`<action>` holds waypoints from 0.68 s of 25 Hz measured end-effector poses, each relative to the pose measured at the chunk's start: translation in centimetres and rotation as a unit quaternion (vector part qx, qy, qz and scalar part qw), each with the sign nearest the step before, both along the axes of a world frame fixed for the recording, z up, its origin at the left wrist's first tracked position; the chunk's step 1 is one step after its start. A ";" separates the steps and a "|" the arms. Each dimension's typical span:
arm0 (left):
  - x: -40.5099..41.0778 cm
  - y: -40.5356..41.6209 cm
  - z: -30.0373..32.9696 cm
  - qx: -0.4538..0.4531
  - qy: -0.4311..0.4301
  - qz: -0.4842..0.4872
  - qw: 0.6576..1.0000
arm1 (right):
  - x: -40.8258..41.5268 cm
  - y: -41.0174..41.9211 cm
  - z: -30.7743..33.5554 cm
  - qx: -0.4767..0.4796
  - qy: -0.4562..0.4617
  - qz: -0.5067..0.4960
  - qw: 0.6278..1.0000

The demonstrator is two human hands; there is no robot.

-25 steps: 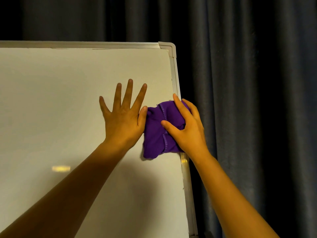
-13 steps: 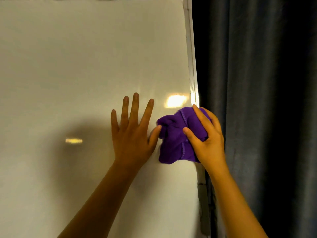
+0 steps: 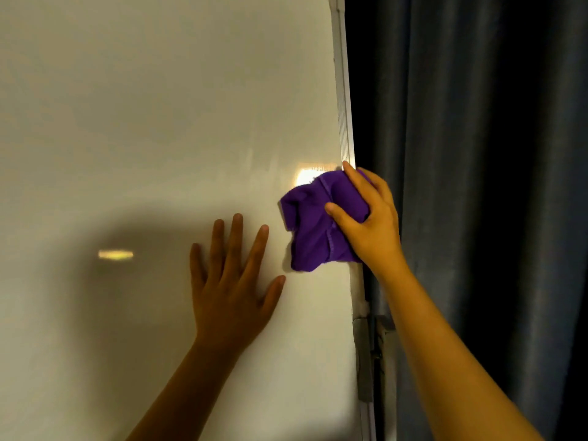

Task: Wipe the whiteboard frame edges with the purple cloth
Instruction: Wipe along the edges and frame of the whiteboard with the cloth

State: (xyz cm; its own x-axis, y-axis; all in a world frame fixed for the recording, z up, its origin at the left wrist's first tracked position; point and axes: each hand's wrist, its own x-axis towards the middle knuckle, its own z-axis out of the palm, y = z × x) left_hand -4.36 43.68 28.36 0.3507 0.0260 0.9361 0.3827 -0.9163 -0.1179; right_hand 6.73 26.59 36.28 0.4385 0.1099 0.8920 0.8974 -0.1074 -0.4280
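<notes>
A bunched purple cloth (image 3: 313, 224) is pressed against the right metal frame edge (image 3: 344, 100) of the whiteboard (image 3: 152, 122). My right hand (image 3: 369, 218) grips the cloth, with the fingers wrapped over the frame and the thumb on the cloth's front. My left hand (image 3: 234, 281) lies flat on the board surface with its fingers spread, just left of and below the cloth, and holds nothing. The frame under the cloth is hidden.
A dark grey curtain (image 3: 477, 186) hangs right behind the board's right edge. A grey metal bracket (image 3: 364, 354) sits on the frame below my right hand. Two light reflections show on the board.
The view has dropped down the board, so the top corner is out of sight. My right hand and the cloth have slid down the right frame edge; my left hand now sits lower than the cloth.
</notes>
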 end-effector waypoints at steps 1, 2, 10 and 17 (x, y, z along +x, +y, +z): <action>0.1 -0.1 0.0 0.000 -0.004 -0.002 1.000 | 0.2 0.1 0.5 0.004 -0.004 -0.001 1.000; 0.2 -0.1 -0.1 0.000 -0.007 -0.005 1.000 | 0.4 0.1 0.5 0.007 -0.005 0.004 1.000; -0.8 -0.9 -1.1 -0.029 0.002 0.017 0.999 | -1.5 -2.0 -7.2 -0.082 0.044 0.049 0.994; -0.7 -2.1 -2.2 -0.075 -0.001 0.007 0.997 | -2.2 -2.5 -5.4 -0.080 0.032 0.001 0.996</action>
State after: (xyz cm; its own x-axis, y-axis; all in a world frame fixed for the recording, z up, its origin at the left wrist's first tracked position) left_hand -5.06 41.60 26.13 0.3470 0.1705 0.9222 0.3960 -0.9180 0.0207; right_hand 4.55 24.06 30.84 0.4938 0.2499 0.8329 0.8690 -0.1773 -0.4620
